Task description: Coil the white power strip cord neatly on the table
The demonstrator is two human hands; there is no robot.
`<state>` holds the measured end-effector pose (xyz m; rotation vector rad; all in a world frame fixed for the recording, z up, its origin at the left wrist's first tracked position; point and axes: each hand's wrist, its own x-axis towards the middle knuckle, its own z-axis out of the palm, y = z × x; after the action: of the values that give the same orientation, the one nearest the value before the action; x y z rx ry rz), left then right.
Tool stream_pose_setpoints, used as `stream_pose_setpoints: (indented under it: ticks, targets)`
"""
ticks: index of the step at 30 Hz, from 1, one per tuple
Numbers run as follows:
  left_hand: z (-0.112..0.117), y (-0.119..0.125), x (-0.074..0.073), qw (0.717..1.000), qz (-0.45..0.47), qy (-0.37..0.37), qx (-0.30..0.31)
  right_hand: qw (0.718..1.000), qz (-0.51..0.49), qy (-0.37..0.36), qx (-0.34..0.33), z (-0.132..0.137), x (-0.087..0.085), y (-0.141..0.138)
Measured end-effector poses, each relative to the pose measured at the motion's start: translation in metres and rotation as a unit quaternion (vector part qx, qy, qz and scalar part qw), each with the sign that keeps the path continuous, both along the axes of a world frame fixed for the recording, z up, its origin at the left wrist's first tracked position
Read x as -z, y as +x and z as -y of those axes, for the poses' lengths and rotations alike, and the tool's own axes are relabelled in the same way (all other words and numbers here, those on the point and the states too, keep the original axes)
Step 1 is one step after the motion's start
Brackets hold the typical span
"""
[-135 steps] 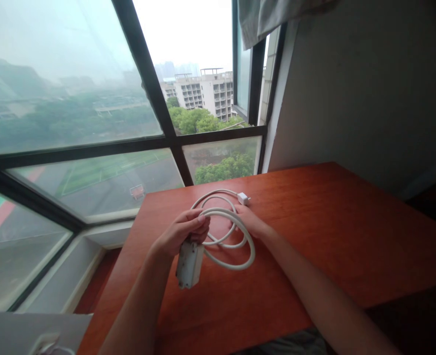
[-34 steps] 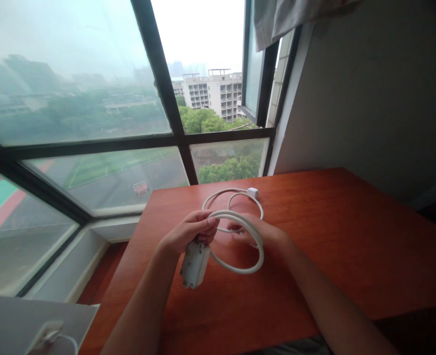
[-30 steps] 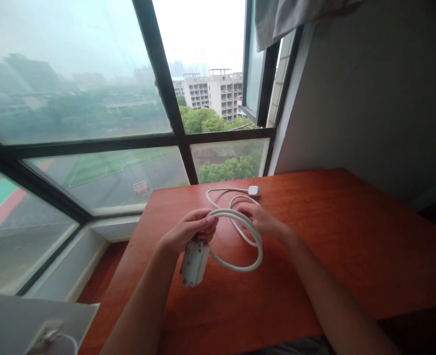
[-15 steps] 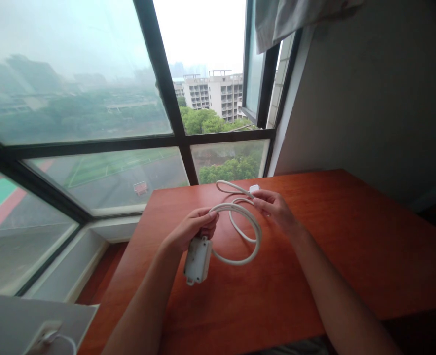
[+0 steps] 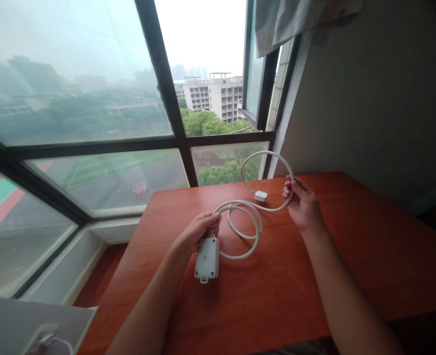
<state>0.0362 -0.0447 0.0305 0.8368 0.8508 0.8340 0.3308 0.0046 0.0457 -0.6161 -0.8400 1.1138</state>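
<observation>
A white power strip with a long white cord is held over a reddish wooden table. My left hand is closed on the strip's top end and the coils gathered there. My right hand is closed on the cord further along, raised to the right, so a loop arches up in front of the window. The small white plug hangs at the end of that loop, just above the table.
A large window with dark frames runs along the table's far and left sides. A grey wall stands on the right, with cloth hanging at the top. A white socket with a cable sits at the bottom left.
My right hand left the coil, took the cord near the plug and drew it up and to the right. The plug rose off the table. My left hand lowered slightly with the strip.
</observation>
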Motion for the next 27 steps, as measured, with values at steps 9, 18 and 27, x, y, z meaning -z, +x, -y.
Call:
stream_pose_setpoints:
  ticks: [9,18,27]
  targets:
    - [0.003,-0.014,-0.016,0.999,0.010,0.029,0.030,0.991,0.098,-0.057,0.066,0.023,0.033,0.069]
    - [0.002,-0.024,-0.020,0.998,0.020,0.041,0.033,0.968,0.126,-0.201,0.081,0.041,0.069,0.111]
    - [0.009,-0.019,-0.028,0.995,0.015,0.096,0.035,0.850,0.341,-0.323,0.239,0.041,0.077,0.118]
